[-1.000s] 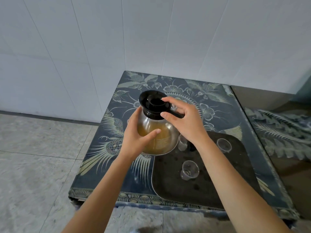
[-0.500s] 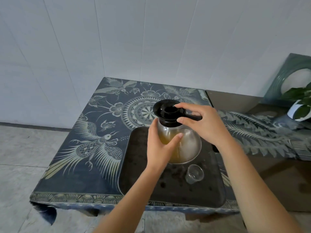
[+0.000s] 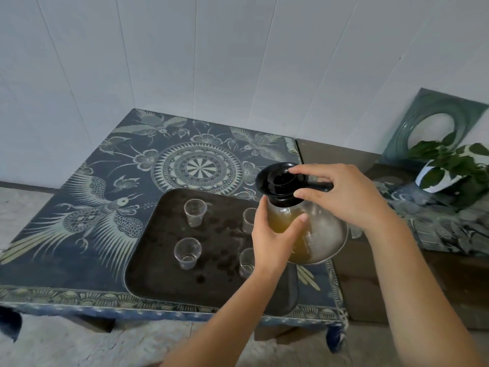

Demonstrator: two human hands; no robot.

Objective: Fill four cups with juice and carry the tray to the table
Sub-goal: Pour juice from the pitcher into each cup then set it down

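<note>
A round glass jug (image 3: 321, 234) with yellow-brown juice hangs above the right end of the dark tray (image 3: 164, 276). My left hand (image 3: 275, 239) wraps its belly from the left. My right hand (image 3: 341, 197) grips the black lid and handle (image 3: 280, 181) from above. The tray holds several small clear cups: one at the back left (image 3: 195, 212), one at the front left (image 3: 187, 252). Two more (image 3: 249, 219) (image 3: 246, 262) are partly hidden behind my left hand. The cups look empty.
The tray lies on a low table with a dark blue patterned cloth (image 3: 111, 207), set against white tiled walls. To the right stand a lower brown surface (image 3: 370, 274), a potted plant (image 3: 449, 168) and a green framed oval (image 3: 434, 123). Stone floor lies below.
The jug, held in both hands, has shifted from the tray's left side to its right end. With it out of the way, the cups on the tray have come into sight.
</note>
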